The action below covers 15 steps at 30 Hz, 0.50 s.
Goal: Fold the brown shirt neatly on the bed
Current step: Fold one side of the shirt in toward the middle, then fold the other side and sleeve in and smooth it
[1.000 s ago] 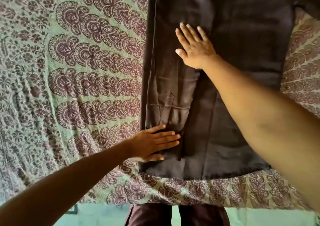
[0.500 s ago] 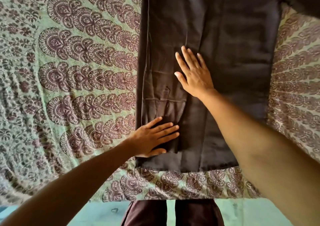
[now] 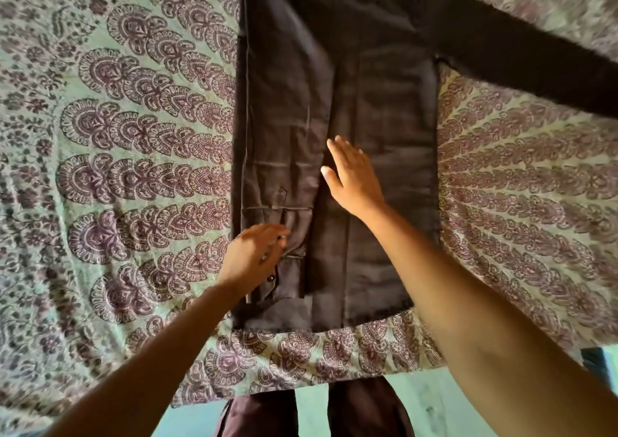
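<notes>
One brown shirt (image 3: 334,102) lies flat on the bed (image 3: 133,135), its left side folded in. Two hands rest on it. The left hand (image 3: 254,256) was flat earlier and now curls its fingers at the cuff, grip unclear. The right hand (image 3: 354,175) keeps its fingers straight.

**A:** Light level?

**B:** Moderate, soft and greenish, no glare. The right hand (image 3: 354,179) is lit warm; the back of the left hand (image 3: 250,259) is half in shade.

**A:** Shadows?

**B:** Faint. The shirt (image 3: 384,135) reads almost black, and its creases barely show.

**A:** Sharpness?

**B:** Fair at centre. At top right the sleeve (image 3: 535,65) and bedspread (image 3: 133,169) are smeared. The left fingertips are soft. The bedspread pattern bows towards the edges, which is wide-lens distortion.
</notes>
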### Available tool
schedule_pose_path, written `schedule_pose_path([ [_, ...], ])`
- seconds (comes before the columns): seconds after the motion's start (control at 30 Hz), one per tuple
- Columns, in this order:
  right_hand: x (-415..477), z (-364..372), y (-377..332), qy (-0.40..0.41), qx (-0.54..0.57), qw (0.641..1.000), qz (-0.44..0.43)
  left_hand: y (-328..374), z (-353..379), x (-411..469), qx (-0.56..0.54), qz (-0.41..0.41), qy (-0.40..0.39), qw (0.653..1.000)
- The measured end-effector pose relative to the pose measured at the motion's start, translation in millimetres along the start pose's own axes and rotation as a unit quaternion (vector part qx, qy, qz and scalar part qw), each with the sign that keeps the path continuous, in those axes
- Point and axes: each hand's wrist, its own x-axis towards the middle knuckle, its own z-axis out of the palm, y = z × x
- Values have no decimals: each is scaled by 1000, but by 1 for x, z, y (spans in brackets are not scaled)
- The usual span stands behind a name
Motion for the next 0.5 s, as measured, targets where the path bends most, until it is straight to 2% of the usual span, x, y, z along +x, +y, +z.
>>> schedule_pose_path([
  [0.13,-51,-25,36,28,12,999,41,38,-1,11,-11,-79,44,996],
  [0.33,-91,-69,96,91,50,989,104,119,16,46,-12,-78,24,997],
  [0.5,-102,-112,153,122,79,984,106,190,45,86,-2,-88,19,996],
])
